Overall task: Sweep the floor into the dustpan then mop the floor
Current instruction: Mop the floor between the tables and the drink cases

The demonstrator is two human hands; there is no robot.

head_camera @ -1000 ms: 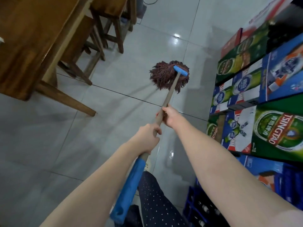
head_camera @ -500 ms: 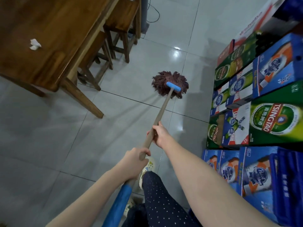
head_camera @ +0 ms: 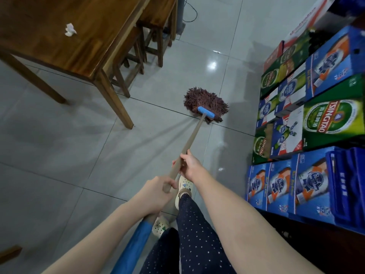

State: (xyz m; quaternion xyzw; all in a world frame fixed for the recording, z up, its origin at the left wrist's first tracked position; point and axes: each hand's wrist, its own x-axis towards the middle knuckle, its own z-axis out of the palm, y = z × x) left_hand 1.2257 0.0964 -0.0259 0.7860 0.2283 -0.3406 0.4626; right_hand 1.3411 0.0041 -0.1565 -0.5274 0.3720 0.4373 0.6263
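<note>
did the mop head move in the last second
Yes, pulled nearer. The mop head was beyond the tile seam; now its near edge reaches it.

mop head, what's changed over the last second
The mop head has been drawn back across the floor toward the person, from the far tile onto the dark grout line. Both hands kept their grip on the handle, the right hand ahead of the left hand. The view also swung to show more of the wooden table. The stacked beer cartons stayed put.
</note>
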